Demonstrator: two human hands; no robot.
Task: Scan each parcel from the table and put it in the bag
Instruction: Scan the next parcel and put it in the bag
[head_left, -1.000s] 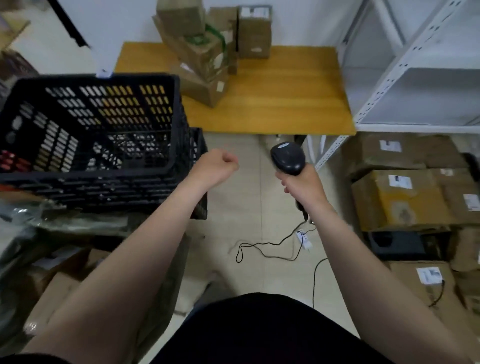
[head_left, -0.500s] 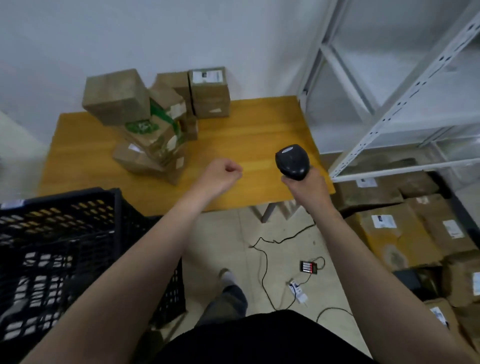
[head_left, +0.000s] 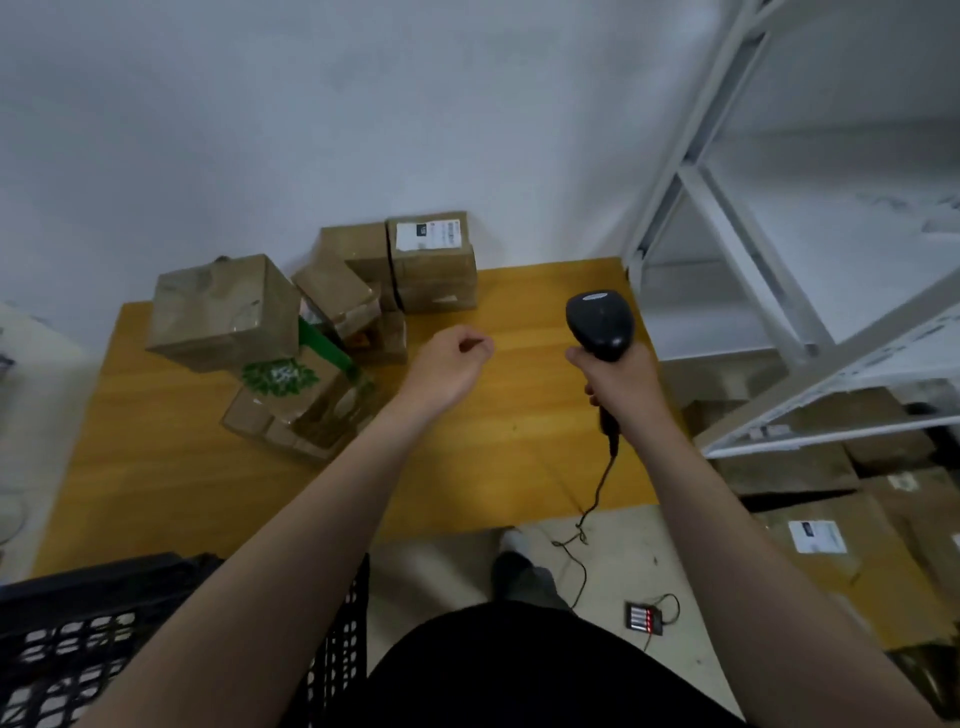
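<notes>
Black plastic lattice crate (head_left: 104, 584), off the counter's near-left corner. Counter (head_left: 519, 441) is yellow wood, smooth, straight grain.

Parcels (head_left: 332, 312) sit on the counter's back-left part, in a loose heap against the wall. All are brown cardboard cubes or short blocks with glossy tape.
- The big plain box (head_left: 223, 312) is tilted on top of the heap.
- The green-printed box (head_left: 291, 382) leans under it.
- The labelled box (head_left: 434, 270) stands upright at the counter's back edge, white label up.

No bag in view.

Left hand (head_left: 452, 364) is over the counter's middle, fingers curled into a loose fist, holding nothing.

The heap lies left of and beyond the left hand, just beside it. The left hand is clearly the nearer one, so the pick is likely its job. The labelled box looks easiest to scan, since its label already faces up.

Right hand (head_left: 618, 384) is over the counter's right side, wrapped round the handle of the scanner (head_left: 600, 325). The scanner is dark matte plastic with a rounded head that points at the counter's back. Its thin cable (head_left: 597, 488) drops off the counter's front edge.

Right of the counter are white metal shelving (head_left: 727, 260) and more cardboard boxes (head_left: 831, 545) on the floor.
</notes>
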